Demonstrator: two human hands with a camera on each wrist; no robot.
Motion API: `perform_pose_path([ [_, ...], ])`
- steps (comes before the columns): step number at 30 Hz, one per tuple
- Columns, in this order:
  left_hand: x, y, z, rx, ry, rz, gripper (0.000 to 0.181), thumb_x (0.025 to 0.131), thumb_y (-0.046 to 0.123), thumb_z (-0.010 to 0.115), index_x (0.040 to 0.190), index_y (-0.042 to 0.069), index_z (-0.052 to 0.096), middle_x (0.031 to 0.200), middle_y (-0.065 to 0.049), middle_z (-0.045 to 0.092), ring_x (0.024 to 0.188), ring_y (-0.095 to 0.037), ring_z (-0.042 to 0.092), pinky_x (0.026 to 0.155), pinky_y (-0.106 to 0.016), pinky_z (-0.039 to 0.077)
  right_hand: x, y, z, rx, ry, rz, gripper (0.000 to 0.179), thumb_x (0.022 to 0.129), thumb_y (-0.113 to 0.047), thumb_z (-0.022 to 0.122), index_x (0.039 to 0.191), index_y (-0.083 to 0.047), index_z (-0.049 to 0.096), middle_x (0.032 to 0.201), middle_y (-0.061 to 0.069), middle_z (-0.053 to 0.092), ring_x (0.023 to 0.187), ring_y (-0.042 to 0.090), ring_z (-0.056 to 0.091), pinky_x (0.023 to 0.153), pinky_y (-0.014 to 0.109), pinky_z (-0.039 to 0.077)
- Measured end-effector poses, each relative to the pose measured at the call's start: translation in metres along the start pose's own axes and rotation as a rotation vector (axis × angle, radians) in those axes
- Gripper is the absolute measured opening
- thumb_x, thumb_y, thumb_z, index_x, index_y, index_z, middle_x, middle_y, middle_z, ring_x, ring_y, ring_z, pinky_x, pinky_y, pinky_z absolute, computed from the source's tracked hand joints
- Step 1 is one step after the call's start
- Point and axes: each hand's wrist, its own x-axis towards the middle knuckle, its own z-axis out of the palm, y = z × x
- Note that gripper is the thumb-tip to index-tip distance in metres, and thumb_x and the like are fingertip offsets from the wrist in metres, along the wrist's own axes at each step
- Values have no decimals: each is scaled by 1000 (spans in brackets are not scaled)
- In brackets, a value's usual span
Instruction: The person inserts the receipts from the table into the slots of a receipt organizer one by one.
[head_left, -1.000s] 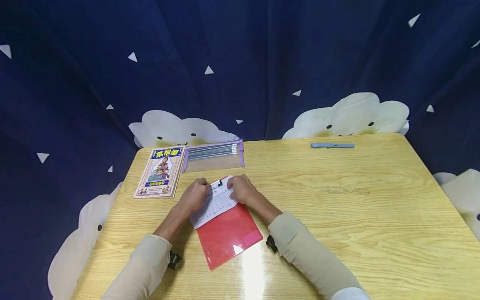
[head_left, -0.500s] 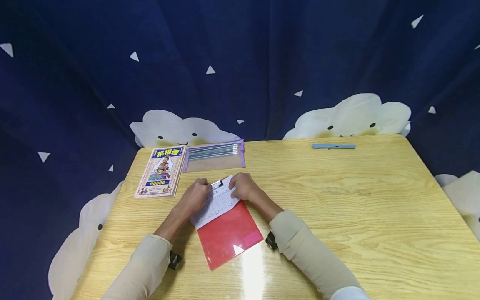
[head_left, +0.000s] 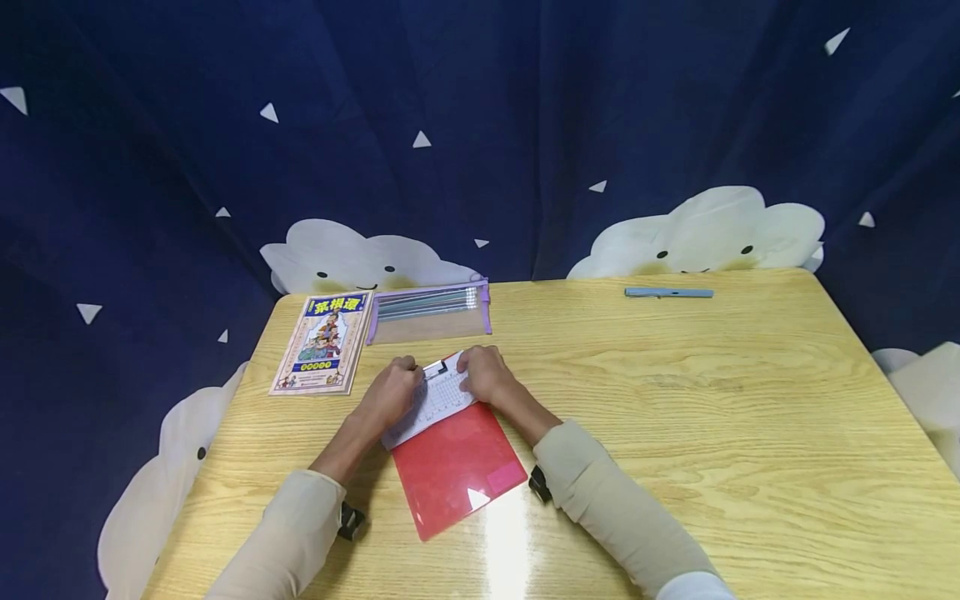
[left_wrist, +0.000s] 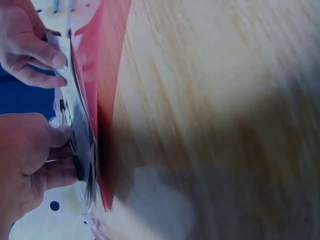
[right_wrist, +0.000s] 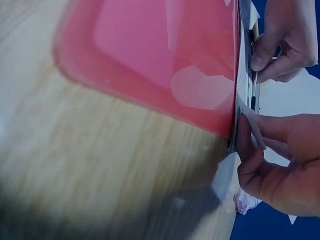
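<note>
A red clipboard [head_left: 459, 471] lies tilted on the table, its metal clip [head_left: 434, 369] at the far end. White paper with a printed grid [head_left: 444, 401] covers the clipboard's upper part, below the clip. My left hand [head_left: 392, 390] is at the clip's left end; in the left wrist view this hand [left_wrist: 30, 160] pinches the clip between thumb and fingers. At the upper right corner of the paper is my right hand [head_left: 486, 375]. Seen from the right wrist, the right hand [right_wrist: 282, 162] pinches the paper's edge, which bends up between thumb and fingers.
Left of the hands lies a stack of booklets [head_left: 321, 343] with an illustrated cover. A clear pencil pouch with purple trim [head_left: 429, 312] holds several pencils behind the clipboard. A blue pen [head_left: 669, 292] rests near the table's back edge. A dark blue curtain [head_left: 510, 125] hangs behind.
The paper's lower edge has slid slightly up toward the clip, baring a little more of the red board. Both hands keep nearly the same places.
</note>
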Motion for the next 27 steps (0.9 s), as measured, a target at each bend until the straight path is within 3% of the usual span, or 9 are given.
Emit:
perform_pose_path([
  [9,0,1,1,-8,10,-16,7,79,-2,64,72,-1,64,70,-10,53,66,-27,56,60,-36,49,-1,-1,4,19,26,33,24,69,-3,77,93,-7,71,94,10,71,90,26,64,81,34,53],
  [17,1,1,4,-58,15,-64,10,79,1,68,70,2,64,68,-9,53,63,-25,55,59,-37,48,-7,-3,5,-109,59,-22,24,71,-7,76,94,-10,72,97,13,62,88,29,61,76,38,52],
  [21,0,2,3,-62,16,-79,10,79,1,68,70,2,65,68,-9,53,63,-26,56,60,-37,49,-11,-1,6,-238,74,-92,22,74,-14,76,96,-14,74,103,12,54,91,28,55,77,39,48],
  [25,1,2,3,-73,23,-84,9,78,0,69,70,1,65,69,-10,53,64,-27,56,59,-38,49,-16,4,7,-372,81,-191,18,77,-22,73,94,-16,75,104,8,59,90,25,53,76,37,45],
  [27,3,2,4,-77,35,-75,9,78,0,69,70,1,65,70,-10,53,64,-27,56,59,-37,50,-20,8,5,-374,64,-223,22,78,-24,73,97,-15,74,107,7,61,93,25,53,79,37,45],
])
